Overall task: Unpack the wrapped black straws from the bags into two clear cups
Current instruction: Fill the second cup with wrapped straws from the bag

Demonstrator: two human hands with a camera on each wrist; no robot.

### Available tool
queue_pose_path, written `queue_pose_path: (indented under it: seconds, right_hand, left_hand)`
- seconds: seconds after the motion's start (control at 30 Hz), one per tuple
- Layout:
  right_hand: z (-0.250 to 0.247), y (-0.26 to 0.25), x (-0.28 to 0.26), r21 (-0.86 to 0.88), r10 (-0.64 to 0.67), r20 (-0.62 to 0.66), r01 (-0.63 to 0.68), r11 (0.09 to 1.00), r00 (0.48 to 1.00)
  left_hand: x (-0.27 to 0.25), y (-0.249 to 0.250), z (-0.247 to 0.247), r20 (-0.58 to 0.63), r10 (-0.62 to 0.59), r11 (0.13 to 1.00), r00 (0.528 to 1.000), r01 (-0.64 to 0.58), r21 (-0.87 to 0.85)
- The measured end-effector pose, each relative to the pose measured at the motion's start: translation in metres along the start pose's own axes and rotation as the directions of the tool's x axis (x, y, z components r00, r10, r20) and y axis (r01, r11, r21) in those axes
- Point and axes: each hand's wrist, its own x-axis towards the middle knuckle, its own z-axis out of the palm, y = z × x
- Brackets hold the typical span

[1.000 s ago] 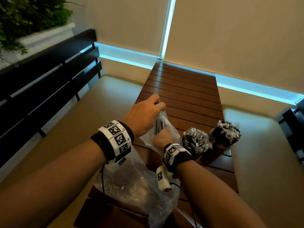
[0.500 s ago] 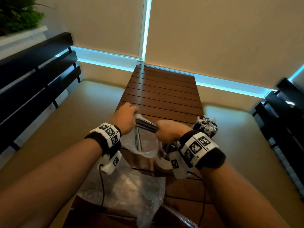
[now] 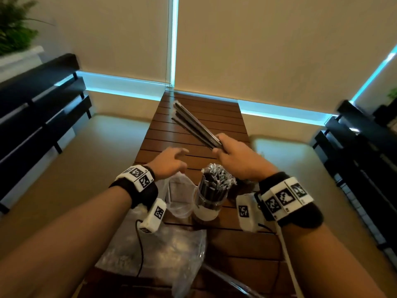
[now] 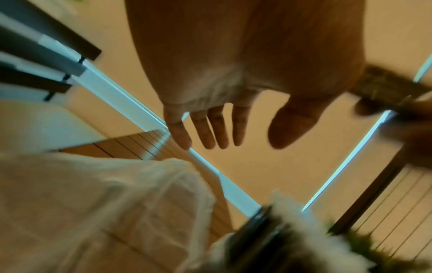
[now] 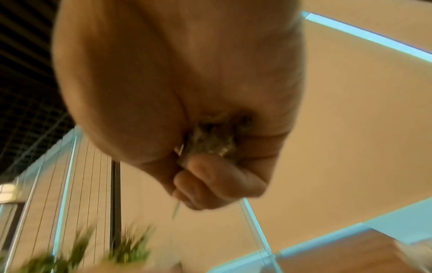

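My right hand (image 3: pixel 223 147) grips a bundle of wrapped black straws (image 3: pixel 194 123) by one end, held above the wooden table (image 3: pixel 199 155) and pointing away to the far left. In the right wrist view the curled fingers (image 5: pixel 217 177) close on the crinkled wrapper ends (image 5: pixel 210 142). My left hand (image 3: pixel 171 160) hovers open and holds nothing, its fingers (image 4: pixel 210 129) spread. Just below it stands a clear bag (image 3: pixel 179 196), open and slack. A clear cup (image 3: pixel 211 196) packed with wrapped straws stands beside the bag. A second cup (image 3: pixel 245 186) is mostly hidden behind my right wrist.
A larger crumpled plastic bag (image 3: pixel 159 252) lies at the table's near end under my left forearm. Black slatted benches (image 3: pixel 38 100) flank the table on the left, and another slatted bench (image 3: pixel 361 151) on the right. A beige wall stands at the far end.
My right hand has pulled the straw bundle out of the bag and lifted it up and away. My left hand has let go of the bag and opened.
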Motion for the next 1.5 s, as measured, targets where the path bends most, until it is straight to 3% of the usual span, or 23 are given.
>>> queue_pose_path:
  seconds: [0.07, 0.13, 0.23, 0.33, 0.4, 0.43, 0.47, 0.53, 0.57, 0.6, 0.63, 0.73, 0.8, 0.93, 1.07, 1.17, 1.23, 1.3, 1.4, 1.5]
  right_hand:
    - [0.03, 0.009, 0.01, 0.019, -0.034, -0.074, 0.036, 0.999, 0.997]
    - [0.058, 0.01, 0.015, 0.069, -0.069, -0.163, 0.081, 0.994, 0.984]
    - [0.087, 0.002, 0.018, 0.167, -0.112, -0.241, 0.155, 0.974, 0.964]
    - [0.088, -0.005, 0.019, 0.105, -0.171, -0.099, 0.181, 0.978, 0.98]
    - [0.069, -0.003, 0.021, 0.0, -0.144, -0.046, 0.145, 0.989, 0.988]
    - [0.056, -0.003, 0.022, -0.009, -0.141, -0.122, 0.141, 0.99, 0.982]
    - [0.041, -0.004, 0.022, 0.006, -0.133, -0.275, 0.14, 0.99, 0.952]
    - [0.005, -0.014, 0.015, 0.114, -0.082, -0.615, 0.192, 0.975, 0.784]
    - [-0.012, -0.022, 0.011, 0.167, -0.056, -0.716, 0.248, 0.954, 0.696]
    - [-0.024, -0.03, 0.008, 0.184, -0.059, -0.759, 0.3, 0.936, 0.648]
    - [-0.03, -0.039, 0.005, 0.165, -0.096, -0.761, 0.335, 0.928, 0.641]
    - [-0.016, -0.047, 0.01, 0.024, -0.255, -0.595, 0.334, 0.942, 0.762]
    - [0.003, -0.039, 0.014, -0.031, -0.293, -0.529, 0.327, 0.945, 0.796]
    - [0.015, -0.017, 0.014, 0.135, -0.179, -0.673, 0.357, 0.924, 0.718]
    - [0.025, -0.01, 0.016, 0.169, -0.116, -0.687, 0.313, 0.935, 0.717]
    - [0.021, -0.002, 0.017, 0.213, -0.012, -0.743, 0.253, 0.944, 0.669]
    - [0.014, 0.01, 0.014, 0.353, 0.156, -0.741, 0.181, 0.918, 0.653]
    - [0.009, 0.026, 0.01, 0.507, 0.331, -0.701, 0.114, 0.855, 0.632]
    - [0.011, 0.038, 0.007, 0.574, 0.44, -0.662, 0.033, 0.818, 0.606]
    - [0.018, 0.037, 0.009, 0.548, 0.429, -0.649, -0.006, 0.837, 0.629]
  left_hand:
    - [-0.004, 0.023, 0.003, 0.031, 0.088, 0.931, 0.996, -0.071, -0.358]
    - [-0.01, 0.045, 0.003, -0.006, 0.103, 0.819, 0.995, -0.088, -0.567]
    - [-0.013, 0.066, 0.004, -0.157, -0.049, 0.685, 0.986, -0.082, -0.724]
    - [-0.014, 0.076, 0.007, -0.27, -0.159, 0.615, 0.95, -0.119, -0.78]
    - [-0.018, 0.079, 0.005, -0.377, -0.142, 0.695, 0.915, -0.178, -0.696]
    - [-0.02, 0.08, 0.003, -0.428, -0.091, 0.766, 0.899, -0.211, -0.607]
    - [-0.021, 0.079, 0.002, -0.463, -0.018, 0.841, 0.886, -0.237, -0.486]
    - [-0.022, 0.071, 0.002, -0.47, 0.087, 0.947, 0.879, -0.219, -0.236]
    - [-0.023, 0.068, 0.005, -0.456, 0.12, 0.968, 0.882, -0.206, -0.145]
    - [-0.023, 0.064, 0.009, -0.441, 0.151, 0.975, 0.885, -0.207, -0.082]
    - [-0.023, 0.063, 0.013, -0.429, 0.179, 0.974, 0.886, -0.221, -0.051]
    - [-0.02, 0.069, 0.023, -0.392, 0.277, 0.959, 0.877, -0.277, 0.056]
    - [-0.02, 0.073, 0.026, -0.336, 0.337, 0.941, 0.879, -0.31, 0.133]
    - [-0.02, 0.077, 0.027, -0.341, 0.351, 0.936, 0.872, -0.338, 0.101]
    - [-0.014, 0.083, 0.032, -0.319, 0.38, 0.925, 0.868, -0.354, 0.138]
    - [-0.011, 0.071, 0.036, -0.148, 0.366, 0.931, 0.919, -0.359, 0.074]
    - [-0.009, 0.052, 0.033, -0.035, 0.281, 0.956, 0.959, -0.277, 0.095]
    - [-0.007, 0.03, 0.026, 0.003, 0.173, 0.977, 0.985, -0.172, 0.129]
    - [-0.01, 0.01, 0.024, 0.105, 0.083, 0.959, 0.991, -0.108, 0.262]
    - [-0.01, 0.01, 0.034, 0.243, 0.066, 0.885, 0.968, -0.169, 0.434]
